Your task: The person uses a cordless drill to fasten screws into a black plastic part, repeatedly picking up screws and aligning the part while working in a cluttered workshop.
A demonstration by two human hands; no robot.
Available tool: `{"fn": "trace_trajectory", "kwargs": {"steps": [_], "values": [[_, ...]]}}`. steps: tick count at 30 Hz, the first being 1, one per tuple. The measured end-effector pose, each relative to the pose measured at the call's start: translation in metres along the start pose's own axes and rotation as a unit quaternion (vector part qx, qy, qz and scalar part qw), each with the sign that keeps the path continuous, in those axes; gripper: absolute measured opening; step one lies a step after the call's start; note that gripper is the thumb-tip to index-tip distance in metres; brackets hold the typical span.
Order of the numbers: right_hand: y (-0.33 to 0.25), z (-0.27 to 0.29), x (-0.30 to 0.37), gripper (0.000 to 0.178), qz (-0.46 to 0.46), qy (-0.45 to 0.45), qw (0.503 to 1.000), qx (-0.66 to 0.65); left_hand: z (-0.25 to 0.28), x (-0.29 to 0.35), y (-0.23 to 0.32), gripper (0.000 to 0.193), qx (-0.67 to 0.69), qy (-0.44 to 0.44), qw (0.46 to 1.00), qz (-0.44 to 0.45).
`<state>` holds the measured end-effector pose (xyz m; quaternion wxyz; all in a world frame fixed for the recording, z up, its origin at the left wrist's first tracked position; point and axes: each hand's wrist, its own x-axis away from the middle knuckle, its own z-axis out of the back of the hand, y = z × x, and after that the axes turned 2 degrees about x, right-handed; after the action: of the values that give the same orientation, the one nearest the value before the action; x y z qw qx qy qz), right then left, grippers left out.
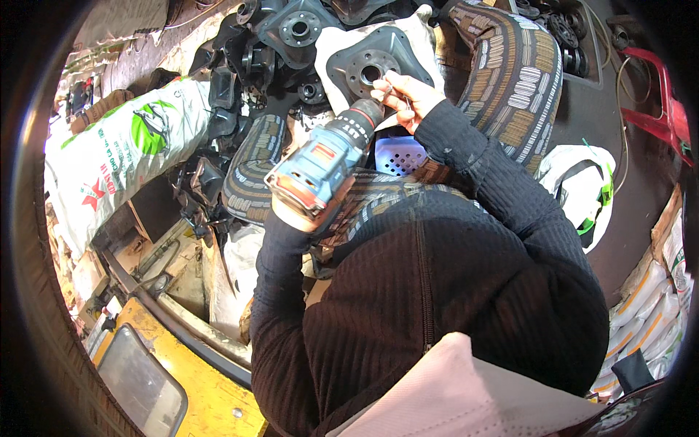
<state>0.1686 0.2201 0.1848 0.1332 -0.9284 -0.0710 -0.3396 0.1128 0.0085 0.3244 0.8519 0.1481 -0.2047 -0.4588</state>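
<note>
My left hand (297,215) is wrapped round the grip of a blue-grey cordless drill (317,162), which points up and to the right. The drill's chuck (358,116) reaches the near edge of a dark grey square part with a round flanged hub (354,73). That part lies on a white sack (329,42). Close by the chuck, my right hand (411,98) is closed, thumb and fingers pinched together over the part's near edge. Something small seems to be between the fingertips, too small to name.
More dark flanged parts (300,30) are heaped at the far left. A patterned cushion (520,80) curves round the work. Also about are a white-green sack (138,149), a pale perforated plastic piece (399,156), a red plastic frame (655,95) and a yellow machine panel (207,390).
</note>
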Motion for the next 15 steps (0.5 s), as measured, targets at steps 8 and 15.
{"fn": "trace_trajectory", "kwargs": {"steps": [8,15], "values": [[0.001,0.003,-0.003,0.029,-0.018,0.013,0.996,0.090,-0.002,-0.005,0.000,0.058,0.172,-0.033,0.982,0.065],[0.013,0.011,-0.013,0.034,-0.019,0.002,0.997,0.080,-0.017,-0.002,0.000,0.043,0.261,-0.007,0.959,0.114]]}}
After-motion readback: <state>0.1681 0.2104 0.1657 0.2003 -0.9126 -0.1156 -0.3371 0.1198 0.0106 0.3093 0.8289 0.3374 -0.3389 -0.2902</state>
